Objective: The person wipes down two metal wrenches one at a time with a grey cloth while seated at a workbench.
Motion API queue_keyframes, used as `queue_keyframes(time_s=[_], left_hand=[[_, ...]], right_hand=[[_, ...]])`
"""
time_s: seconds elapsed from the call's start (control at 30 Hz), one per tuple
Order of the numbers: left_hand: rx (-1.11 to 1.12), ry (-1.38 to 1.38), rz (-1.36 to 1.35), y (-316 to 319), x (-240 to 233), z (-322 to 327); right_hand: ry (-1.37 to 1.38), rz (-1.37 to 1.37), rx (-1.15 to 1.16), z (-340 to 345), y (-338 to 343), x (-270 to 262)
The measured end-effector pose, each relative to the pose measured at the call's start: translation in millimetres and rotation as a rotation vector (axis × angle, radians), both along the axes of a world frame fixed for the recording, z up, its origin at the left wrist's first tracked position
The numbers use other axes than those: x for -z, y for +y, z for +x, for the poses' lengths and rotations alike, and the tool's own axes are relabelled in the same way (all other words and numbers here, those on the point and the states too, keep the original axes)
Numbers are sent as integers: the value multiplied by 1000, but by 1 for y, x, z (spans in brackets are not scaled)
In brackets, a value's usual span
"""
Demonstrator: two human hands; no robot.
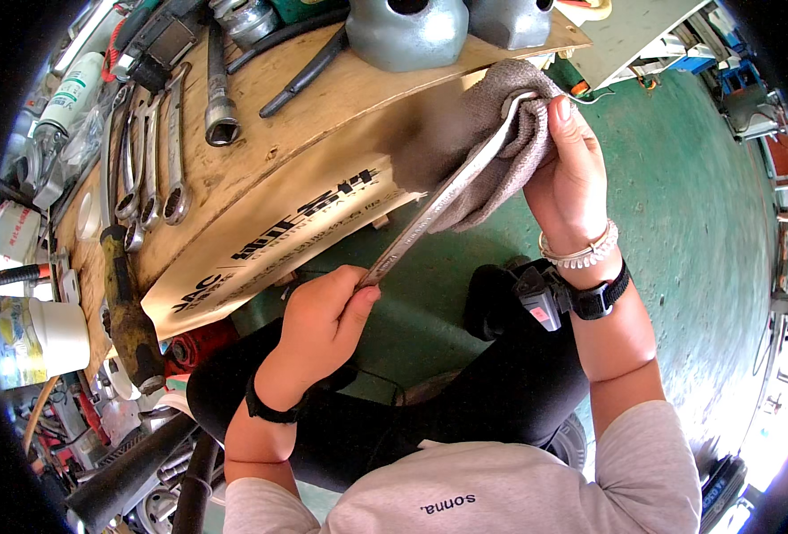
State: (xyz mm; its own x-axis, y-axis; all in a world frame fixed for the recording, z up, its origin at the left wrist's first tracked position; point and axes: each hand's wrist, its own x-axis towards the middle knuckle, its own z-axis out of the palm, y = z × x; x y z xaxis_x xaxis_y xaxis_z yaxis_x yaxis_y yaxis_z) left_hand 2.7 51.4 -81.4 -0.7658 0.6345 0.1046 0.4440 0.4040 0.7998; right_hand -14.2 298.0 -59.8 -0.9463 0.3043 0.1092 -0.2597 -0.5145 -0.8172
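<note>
My left hand (324, 327) grips the lower end of a long, flat steel hand tool (427, 207), whose shank bears stamped writing. The bar slants up to the right, and its curved far end lies in the folds of a grey-brown cloth (501, 173). My right hand (574, 167) holds that cloth around the upper part, thumb on top. Both ends are partly covered, so I cannot tell the tool's exact kind. The pair of hands is above my lap, beside the edge of a wooden bench (287, 140).
Combination wrenches (175, 160), a socket wrench (220, 100) and large grey metal sockets (407, 33) lie on the bench. A worn-handled screwdriver (130, 307) overhangs its edge. Printed brown paper (280, 233) hangs along the front. A white tub (60, 337) stands left, above green floor (668, 233).
</note>
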Motion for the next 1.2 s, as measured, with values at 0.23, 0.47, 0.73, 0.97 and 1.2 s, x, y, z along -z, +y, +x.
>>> queue_keyframes(time_s=[0.23, 0.47, 0.73, 0.97, 1.2], left_hand=[[51, -497, 243, -7, -1, -1], [232, -1227, 690, -10, 17, -7], [-51, -970, 672, 13, 22, 1], [-4, -773, 446, 8, 17, -5], [-18, -774, 415, -2, 13, -12]], right_hand=[[9, 14, -138, 3, -4, 8], [67, -40, -315, 10, -18, 11], [35, -57, -225, 8, -22, 5], [23, -66, -144, 5, -12, 5], [42, 17, -118, 3, -2, -1]])
